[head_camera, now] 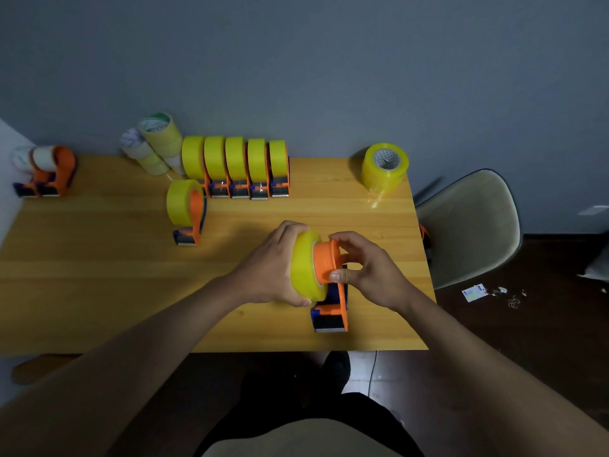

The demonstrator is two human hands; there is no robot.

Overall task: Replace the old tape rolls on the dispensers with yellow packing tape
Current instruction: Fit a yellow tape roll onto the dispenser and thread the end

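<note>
The left hand (pixel 276 265) grips a yellow tape roll (pixel 304 268) that sits on the orange dispenser (pixel 331 291) standing on the bench (pixel 99 275). The right hand (pixel 369 268) pinches the dispenser's orange hub. Behind this dispenser, a row of loaded dispensers (pixel 235 166) stands by the wall, with pale rolls (pixel 151 146) beside it.

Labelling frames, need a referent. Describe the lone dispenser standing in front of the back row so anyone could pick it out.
On the wooden table, find the row of five yellow-loaded dispensers against the wall. Just in front of that row's left end stands the lone dispenser. It stands apart from the row, nearer the person, untouched by either hand, with its orange side plate showing.
</note>
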